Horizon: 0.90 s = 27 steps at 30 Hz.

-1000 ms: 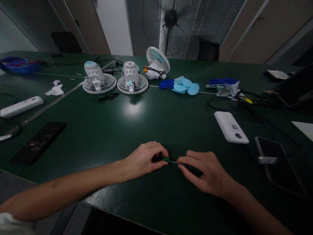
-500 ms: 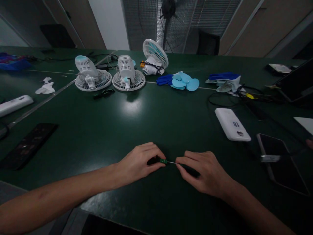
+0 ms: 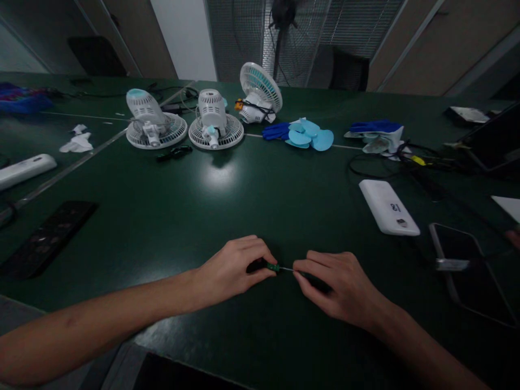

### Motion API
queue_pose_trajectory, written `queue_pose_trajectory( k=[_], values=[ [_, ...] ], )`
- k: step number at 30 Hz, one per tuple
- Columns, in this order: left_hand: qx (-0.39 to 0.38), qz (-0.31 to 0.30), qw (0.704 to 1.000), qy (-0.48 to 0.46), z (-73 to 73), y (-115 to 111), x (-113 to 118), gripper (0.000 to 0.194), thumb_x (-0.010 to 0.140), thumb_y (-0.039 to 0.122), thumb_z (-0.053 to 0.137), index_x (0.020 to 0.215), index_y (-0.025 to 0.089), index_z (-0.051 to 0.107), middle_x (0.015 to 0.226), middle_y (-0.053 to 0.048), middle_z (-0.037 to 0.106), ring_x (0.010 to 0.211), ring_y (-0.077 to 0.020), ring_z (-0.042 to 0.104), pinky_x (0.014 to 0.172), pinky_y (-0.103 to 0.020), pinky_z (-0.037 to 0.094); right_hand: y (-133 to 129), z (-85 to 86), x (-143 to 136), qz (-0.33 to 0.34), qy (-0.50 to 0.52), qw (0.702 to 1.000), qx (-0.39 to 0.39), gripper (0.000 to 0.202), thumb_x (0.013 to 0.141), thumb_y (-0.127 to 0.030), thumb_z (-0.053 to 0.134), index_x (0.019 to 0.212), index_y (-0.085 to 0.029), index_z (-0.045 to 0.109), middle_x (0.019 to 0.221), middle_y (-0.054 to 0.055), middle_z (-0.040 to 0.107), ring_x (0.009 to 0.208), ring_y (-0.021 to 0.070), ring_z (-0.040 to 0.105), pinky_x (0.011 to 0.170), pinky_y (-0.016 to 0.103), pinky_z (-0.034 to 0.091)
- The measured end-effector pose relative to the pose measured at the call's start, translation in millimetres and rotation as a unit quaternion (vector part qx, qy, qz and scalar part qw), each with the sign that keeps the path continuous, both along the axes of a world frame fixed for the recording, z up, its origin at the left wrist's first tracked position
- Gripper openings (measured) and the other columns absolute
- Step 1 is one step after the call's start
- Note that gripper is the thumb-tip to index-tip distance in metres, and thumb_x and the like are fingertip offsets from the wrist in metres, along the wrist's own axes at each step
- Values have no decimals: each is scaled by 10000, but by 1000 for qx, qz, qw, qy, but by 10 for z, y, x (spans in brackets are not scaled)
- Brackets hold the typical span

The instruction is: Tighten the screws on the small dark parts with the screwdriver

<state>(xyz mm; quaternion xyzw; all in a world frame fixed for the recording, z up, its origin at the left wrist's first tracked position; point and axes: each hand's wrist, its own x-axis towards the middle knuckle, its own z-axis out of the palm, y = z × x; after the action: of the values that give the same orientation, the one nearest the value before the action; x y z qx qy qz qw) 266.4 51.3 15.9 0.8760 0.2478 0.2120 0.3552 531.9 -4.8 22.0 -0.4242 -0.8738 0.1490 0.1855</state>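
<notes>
A small screwdriver (image 3: 286, 269) with a green handle and a thin metal shaft lies level just over the green table, between my two hands. My left hand (image 3: 239, 262) is closed, pinching the green handle between thumb and fingers. From the other side, my right hand (image 3: 335, 281) closes its thumb and fingertips at the far end of the shaft. The shaft's tip is hidden by those fingers. Under the right palm it is dark, and I cannot make out whether anything else is there.
White fans (image 3: 215, 122) stand at the back, beside light-blue fan blades (image 3: 311, 134) and blue gloves (image 3: 376, 127). On the right are a white power bank (image 3: 389, 207) and a phone (image 3: 459, 244). A black tray-like object (image 3: 49, 238) lies left. Another person's hand (image 3: 514, 237) shows at the right edge.
The camera view has shifted very slightly. Both hands keep the same hold on the screwdriver, with no clear movement.
</notes>
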Motion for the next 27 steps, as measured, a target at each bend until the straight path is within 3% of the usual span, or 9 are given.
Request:
queue_pose_trajectory(
  k=[6,12,27],
  values=[
    [-4,3,1000,-1,2,-5,3,136,965,258,669,1053,156,654,981,-64,664,932,-185,616,841,-311,497,-3,-3,-5,7,8,1000,-5,167,1009,-243,535,1080,-232,685,828,-3,668,666,123,596,586,284,328],
    [-16,8,1000,-1,21,-4,-1,146,955,249,684,1068,161,656,997,-57,653,919,-171,605,825,-299,491,29,1,5,-22,129,991,-23,132,1014,-220,556,1101,-212,655,835,-13,656,668,105,595,609,254,388],
    [-25,7,1000,0,31,-5,-4,160,951,247,683,1086,168,649,1022,-56,652,937,-172,597,826,-300,486,-10,26,33,13,11,999,-38,170,995,-232,542,1072,-234,693,790,-18,647,644,114,576,604,302,314]
  ],
)
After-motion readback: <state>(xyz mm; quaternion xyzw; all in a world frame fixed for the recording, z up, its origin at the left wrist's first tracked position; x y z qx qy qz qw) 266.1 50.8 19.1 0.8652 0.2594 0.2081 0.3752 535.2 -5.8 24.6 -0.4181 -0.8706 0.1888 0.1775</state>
